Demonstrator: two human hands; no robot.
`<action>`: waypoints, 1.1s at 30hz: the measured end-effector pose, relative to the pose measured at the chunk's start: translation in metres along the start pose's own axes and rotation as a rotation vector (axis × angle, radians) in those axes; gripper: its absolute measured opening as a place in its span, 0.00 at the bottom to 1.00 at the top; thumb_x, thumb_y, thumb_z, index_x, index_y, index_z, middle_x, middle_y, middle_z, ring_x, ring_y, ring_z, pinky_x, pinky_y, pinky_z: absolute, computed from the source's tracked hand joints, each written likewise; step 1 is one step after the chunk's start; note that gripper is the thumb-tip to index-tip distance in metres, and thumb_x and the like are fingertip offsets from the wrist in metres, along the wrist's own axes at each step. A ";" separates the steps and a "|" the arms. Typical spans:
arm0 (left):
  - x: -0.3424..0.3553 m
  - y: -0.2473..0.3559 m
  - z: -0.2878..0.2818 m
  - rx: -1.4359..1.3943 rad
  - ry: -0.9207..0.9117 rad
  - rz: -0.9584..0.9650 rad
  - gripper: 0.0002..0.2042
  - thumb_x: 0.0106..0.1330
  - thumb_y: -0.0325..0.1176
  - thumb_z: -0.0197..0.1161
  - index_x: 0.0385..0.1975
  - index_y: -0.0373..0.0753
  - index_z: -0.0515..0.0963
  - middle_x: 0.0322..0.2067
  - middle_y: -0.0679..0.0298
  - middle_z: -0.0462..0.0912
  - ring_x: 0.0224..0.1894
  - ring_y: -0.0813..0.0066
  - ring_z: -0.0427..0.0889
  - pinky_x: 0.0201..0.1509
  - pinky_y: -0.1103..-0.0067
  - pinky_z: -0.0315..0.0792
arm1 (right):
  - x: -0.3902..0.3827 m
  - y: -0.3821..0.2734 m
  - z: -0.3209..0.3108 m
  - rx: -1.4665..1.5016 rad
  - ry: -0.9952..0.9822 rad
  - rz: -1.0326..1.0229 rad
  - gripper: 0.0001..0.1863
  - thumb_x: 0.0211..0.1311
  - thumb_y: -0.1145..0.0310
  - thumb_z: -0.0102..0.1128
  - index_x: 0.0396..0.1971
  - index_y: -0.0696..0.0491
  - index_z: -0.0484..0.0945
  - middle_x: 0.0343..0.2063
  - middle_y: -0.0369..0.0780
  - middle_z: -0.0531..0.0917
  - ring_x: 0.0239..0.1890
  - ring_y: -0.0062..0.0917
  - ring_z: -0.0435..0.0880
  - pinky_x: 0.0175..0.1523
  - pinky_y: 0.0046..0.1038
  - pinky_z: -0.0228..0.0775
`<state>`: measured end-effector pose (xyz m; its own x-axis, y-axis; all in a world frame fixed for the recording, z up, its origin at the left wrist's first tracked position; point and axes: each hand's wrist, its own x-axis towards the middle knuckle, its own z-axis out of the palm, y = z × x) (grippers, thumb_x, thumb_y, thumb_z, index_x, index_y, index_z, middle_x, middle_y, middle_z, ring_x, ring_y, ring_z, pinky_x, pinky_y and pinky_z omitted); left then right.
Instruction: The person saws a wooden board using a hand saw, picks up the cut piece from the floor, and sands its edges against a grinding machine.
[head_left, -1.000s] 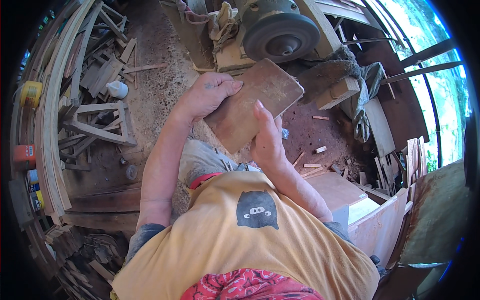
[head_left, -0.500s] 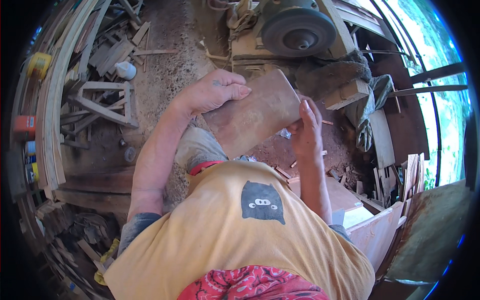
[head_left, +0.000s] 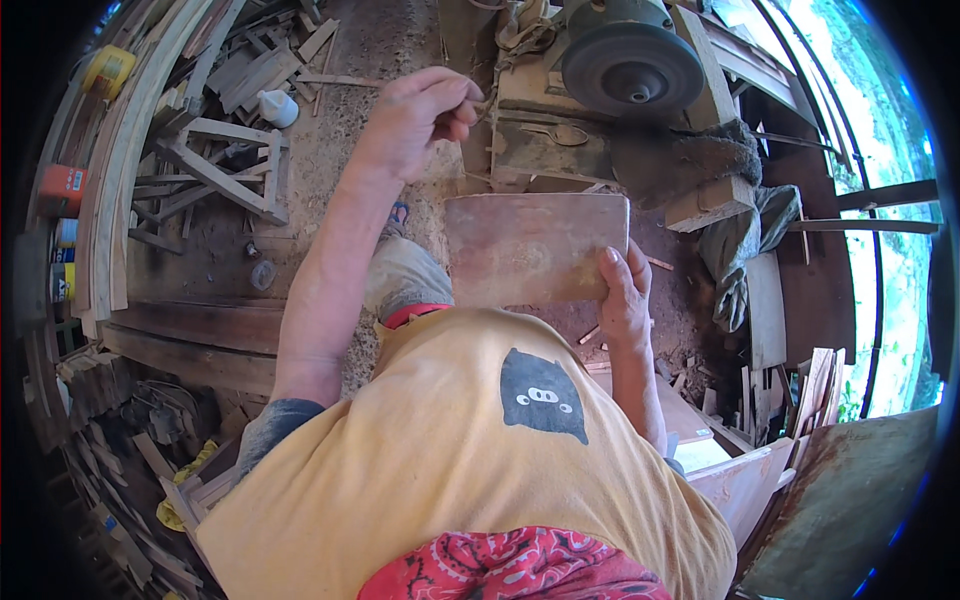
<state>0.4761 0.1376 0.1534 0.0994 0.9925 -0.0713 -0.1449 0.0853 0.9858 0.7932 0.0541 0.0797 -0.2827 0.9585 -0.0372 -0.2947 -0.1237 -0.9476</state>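
Note:
A flat reddish-brown wooden board [head_left: 540,250] with rounded corners and pale dusty patches is held in front of my waist. My right hand [head_left: 625,290] grips its right edge, thumb on the upper face and fingers behind. My left hand [head_left: 418,120] is raised beyond the board's far left corner, apart from it. Its fingers are curled in, and nothing shows between them. Beyond the board stands a machine with a round grey disc [head_left: 633,75]; a motion blur on the disc suggests it is spinning.
Below the disc is a dusty wooden stand [head_left: 550,145] with a protruding beam [head_left: 710,203] and a hanging cloth [head_left: 745,255]. To the left are a wooden trestle [head_left: 225,170], a white bottle [head_left: 278,108] and scrap wood [head_left: 255,75]. Boards [head_left: 735,470] lean at the right.
My left hand has let go of the board and lifted away from it, toward the far side. The board has turned level, its far edge now nearly horizontal, still in my right hand.

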 end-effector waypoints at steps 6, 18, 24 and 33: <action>-0.068 -0.029 0.027 -0.432 -0.110 -0.006 0.15 0.69 0.31 0.62 0.53 0.36 0.79 0.43 0.60 0.84 0.42 0.75 0.83 0.47 0.77 0.78 | 0.002 0.028 0.003 0.213 0.193 -0.056 0.16 0.72 0.62 0.57 0.51 0.56 0.79 0.41 0.34 0.84 0.43 0.17 0.79 0.50 0.24 0.70; -0.078 -0.029 0.037 0.251 -0.062 -0.063 0.10 0.70 0.35 0.64 0.39 0.34 0.84 0.33 0.70 0.85 0.35 0.85 0.80 0.41 0.85 0.74 | 0.022 -0.009 0.000 -0.837 0.022 -0.375 0.17 0.63 0.59 0.71 0.35 0.54 0.73 0.26 0.30 0.79 0.29 0.21 0.74 0.40 0.27 0.70; -0.067 -0.028 0.042 -0.330 0.122 -0.061 0.13 0.71 0.39 0.66 0.42 0.35 0.85 0.30 0.71 0.84 0.31 0.84 0.78 0.35 0.84 0.71 | 0.016 0.004 0.008 -0.560 -0.079 0.019 0.15 0.66 0.60 0.69 0.33 0.56 0.75 0.30 0.34 0.85 0.31 0.14 0.78 0.37 0.22 0.70; -0.070 -0.024 0.062 -0.052 0.130 0.135 0.11 0.65 0.31 0.70 0.45 0.35 0.85 0.29 0.72 0.83 0.31 0.85 0.77 0.37 0.84 0.71 | 0.009 0.037 0.018 -0.139 -0.022 -0.028 0.13 0.69 0.63 0.66 0.44 0.57 0.78 0.36 0.34 0.85 0.37 0.13 0.79 0.42 0.19 0.71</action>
<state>0.5339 0.0607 0.1447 -0.0521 0.9979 0.0385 -0.1990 -0.0481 0.9788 0.7631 0.0531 0.0501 -0.2967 0.9549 -0.0048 -0.1734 -0.0588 -0.9831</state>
